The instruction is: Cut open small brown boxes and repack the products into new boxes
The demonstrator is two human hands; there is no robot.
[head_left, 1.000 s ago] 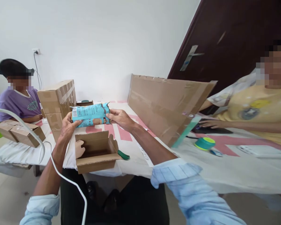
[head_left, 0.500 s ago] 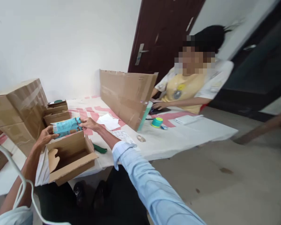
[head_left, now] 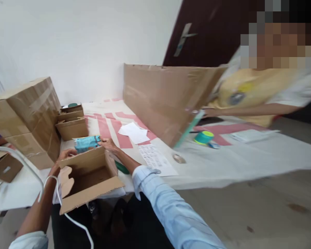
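Note:
A shiny light-blue packet [head_left: 86,142] is held just beyond the far wall of an uncovered cardboard box [head_left: 93,174]. My right hand [head_left: 108,144] grips the packet's right end between thumb and fingers. At its lower left corner is my left hand [head_left: 67,153], fingers curled against it and partly hidden by the box wall. The box stands at the table's near edge, its front flap folded out toward me and a notched side flap raised at the left. Inside, only bare cardboard shows. A dark green strip [head_left: 122,167] lies right of the box.
Smaller cardboard boxes [head_left: 72,127] and big taped cartons [head_left: 32,117] stand left. A tall cardboard panel [head_left: 168,97] divides the table; beyond it sits another person [head_left: 243,93]. White papers [head_left: 134,132], a printed sheet [head_left: 157,159], a tape roll [head_left: 178,158] and a teal-yellow roll [head_left: 203,137] lie rightward.
My view has swung left and closer, so the scene sits further right. The packet has sunk lower behind the box, and my left hand sits lower against it.

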